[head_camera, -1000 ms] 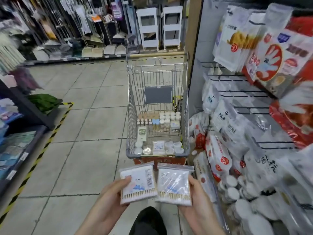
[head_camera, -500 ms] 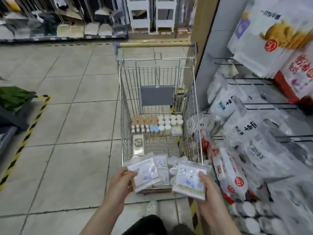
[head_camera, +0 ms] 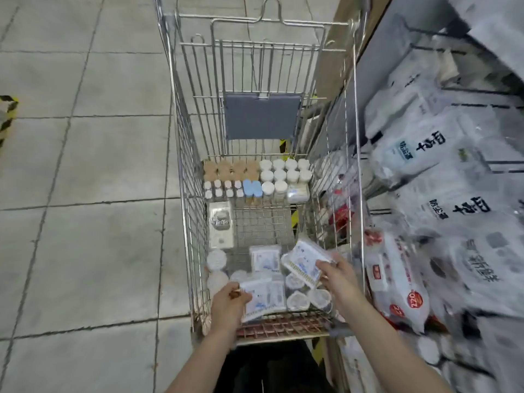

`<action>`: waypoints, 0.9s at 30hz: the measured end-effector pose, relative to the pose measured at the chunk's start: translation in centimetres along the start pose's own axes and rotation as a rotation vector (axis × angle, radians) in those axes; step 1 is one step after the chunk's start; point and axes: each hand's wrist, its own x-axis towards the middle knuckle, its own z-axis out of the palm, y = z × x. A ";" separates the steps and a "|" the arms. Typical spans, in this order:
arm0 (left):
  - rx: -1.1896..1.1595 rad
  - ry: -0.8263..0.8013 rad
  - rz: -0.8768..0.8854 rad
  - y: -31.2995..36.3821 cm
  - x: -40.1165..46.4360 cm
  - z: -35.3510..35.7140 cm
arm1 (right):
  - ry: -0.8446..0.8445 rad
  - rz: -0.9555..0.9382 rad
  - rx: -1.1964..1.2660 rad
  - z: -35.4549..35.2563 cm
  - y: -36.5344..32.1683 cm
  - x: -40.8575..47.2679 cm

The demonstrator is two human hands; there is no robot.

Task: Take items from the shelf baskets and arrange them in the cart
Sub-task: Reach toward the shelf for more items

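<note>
Left hand point(head_camera: 229, 303): gripping swab packet point(head_camera: 262, 296) inside cart point(head_camera: 188, 194).
Right hand point(head_camera: 337, 275): pinching second packet point(head_camera: 303, 260) above round tubs point(head_camera: 297, 300).
Writing: blurred.

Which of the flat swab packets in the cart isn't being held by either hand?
The swab packet lying flat on the cart floor, beyond both hands; the left hand and the right hand each grip another.

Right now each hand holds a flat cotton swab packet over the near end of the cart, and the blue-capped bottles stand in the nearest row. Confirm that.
Not quite. The blue-capped bottles stand at the far end of the cart, among the rows of jars, not in the nearest row. The rest holds: the head view shows the left hand and the right hand each holding a cotton swab packet over the near end.
</note>
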 end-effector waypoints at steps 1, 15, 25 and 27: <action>0.035 -0.014 -0.001 -0.3 0.9 0.6 | -0.002 0.000 -0.032 0.6 0.3 1.4; 0.334 -0.043 0.037 -4.7 8.5 5.8 | -0.262 -0.174 -0.548 7.7 4.8 13.4; 0.497 0.068 0.060 -5.3 9.4 6.7 | -0.350 -0.311 -0.890 8.0 6.7 15.8; 0.519 0.076 0.067 -5.4 9.4 6.8 | -0.366 -0.365 -0.997 7.7 6.8 15.9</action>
